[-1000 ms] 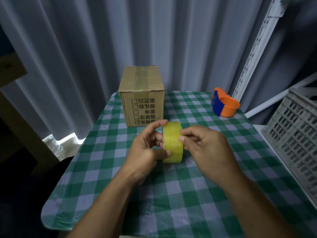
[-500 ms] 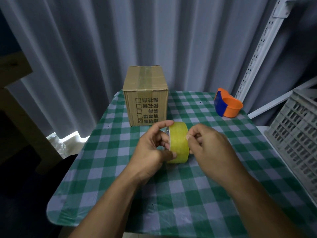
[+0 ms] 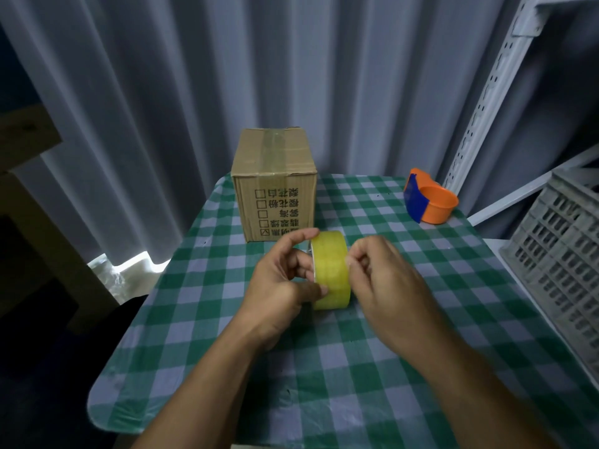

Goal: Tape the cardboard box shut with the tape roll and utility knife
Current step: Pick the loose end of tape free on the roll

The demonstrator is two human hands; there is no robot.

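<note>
A yellow tape roll [image 3: 332, 270] stands on edge above the middle of the checked table, held between both hands. My left hand [image 3: 282, 286] grips it with the thumb on the near rim and the forefinger over the top. Fingers of my right hand [image 3: 385, 283] are curled against the roll's right side, picking at its surface. Behind the roll stands the brown cardboard box [image 3: 275, 186], flaps down, a strip of clear tape running along its top seam. I see no utility knife.
An orange and blue tape dispenser [image 3: 428, 202] sits at the table's back right. A grey plastic crate [image 3: 560, 254] stands off the right edge, below a white metal rack upright [image 3: 486, 98]. Grey curtains hang behind the green checked tablecloth [image 3: 291, 384].
The view has shifted a little, so the box and table sit further right and lower. My right fingers have curled tighter against the roll. The roll stays between both hands.
</note>
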